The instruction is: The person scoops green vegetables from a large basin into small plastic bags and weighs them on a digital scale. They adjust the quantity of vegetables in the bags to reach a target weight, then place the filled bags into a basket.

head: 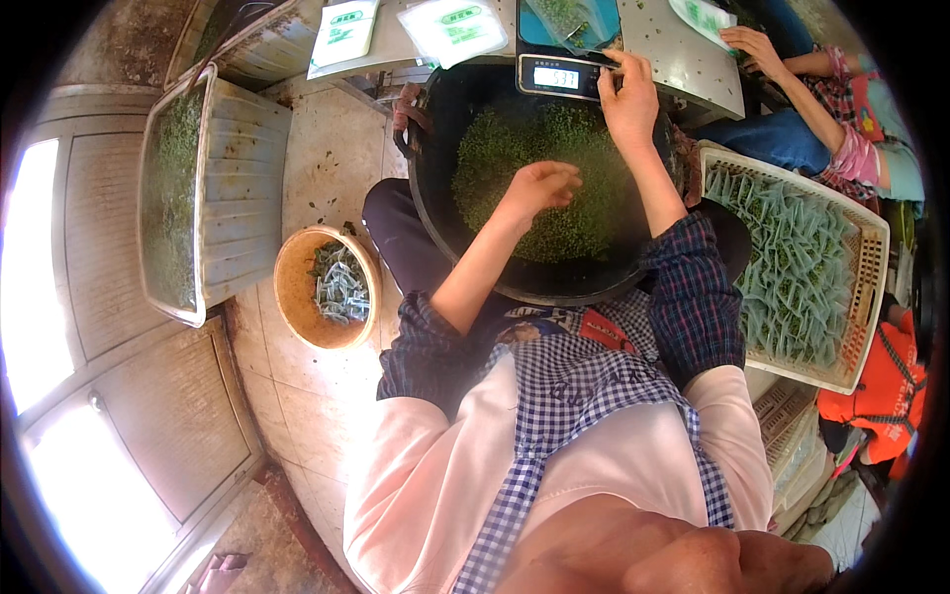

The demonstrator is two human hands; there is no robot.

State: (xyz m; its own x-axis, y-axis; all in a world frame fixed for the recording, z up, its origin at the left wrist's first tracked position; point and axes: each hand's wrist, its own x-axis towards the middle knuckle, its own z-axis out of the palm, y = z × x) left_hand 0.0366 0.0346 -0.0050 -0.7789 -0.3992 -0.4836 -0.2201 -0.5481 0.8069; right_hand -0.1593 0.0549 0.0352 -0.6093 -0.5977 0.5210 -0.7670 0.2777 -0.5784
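My left hand (545,185) hovers over a large black tub (438,223) between my knees, its fingers partly curled; whether it holds anything cannot be told. Small green peppercorns (549,230) lie in the tub. At the right front corner of a digital scale (523,74), my right hand (629,96) has its thumb and fingers bent around the edge, close to a clear plastic bag (568,18) of green peppercorns on the scale's blue pan. Its exact grip is unclear. The scale's display is lit. Flat printed bags (345,30) lie left of the scale on a metal table (653,56).
A co-worker's hand (753,48) touches a printed bag at upper right. Filled bags (794,267) stand packed in a white plastic crate (865,297) on the right. Left are an orange-brown bucket (293,297) with small packets and a large bin (245,185) holding green produce.
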